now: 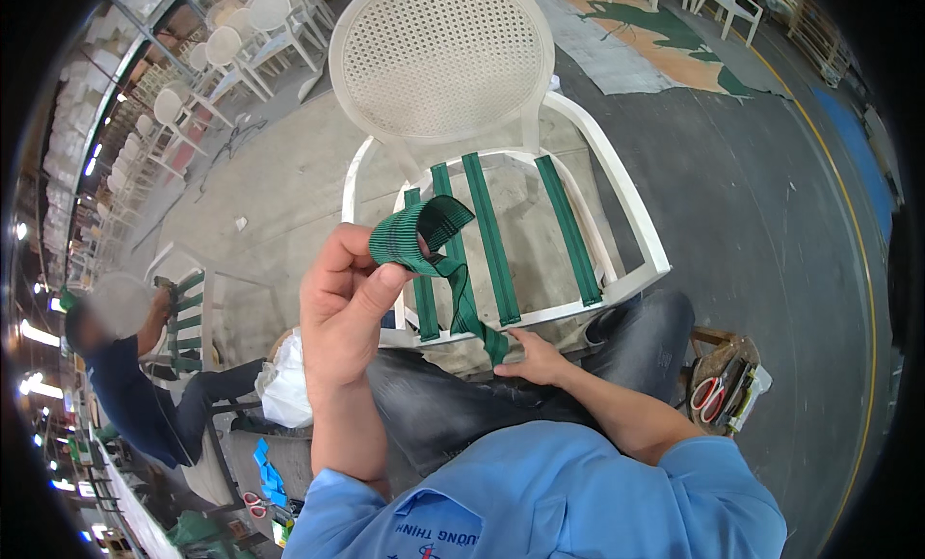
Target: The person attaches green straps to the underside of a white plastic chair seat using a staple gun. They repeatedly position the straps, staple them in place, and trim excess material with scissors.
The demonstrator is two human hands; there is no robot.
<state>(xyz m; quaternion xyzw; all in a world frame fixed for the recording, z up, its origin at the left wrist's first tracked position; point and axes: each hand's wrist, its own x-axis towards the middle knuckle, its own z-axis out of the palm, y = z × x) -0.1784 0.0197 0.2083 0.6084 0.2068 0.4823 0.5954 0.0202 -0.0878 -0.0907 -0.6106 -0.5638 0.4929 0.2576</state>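
Note:
My left hand (345,313), raised before the chair, pinches a curled loop of green webbing strap (403,239) between thumb and fingers. The strap twists down to my right hand (540,359), whose fingertips grip its lower end beside the front rail of the seat. In front of me stands a white armchair (626,207) with a round woven backrest (438,63). Several green straps (491,241) run from front to back across its open seat frame, with a wider gap between the two on the right. My left hand and the loop cover part of the leftmost ones.
At my right, a stool (742,352) holds red-handled scissors (708,395) and other tools. Blue strips (268,472) and more scissors (254,503) lie at lower left. A co-worker (135,395) sits at left by another strapped chair (188,313). Rows of chairs (224,48) stand behind.

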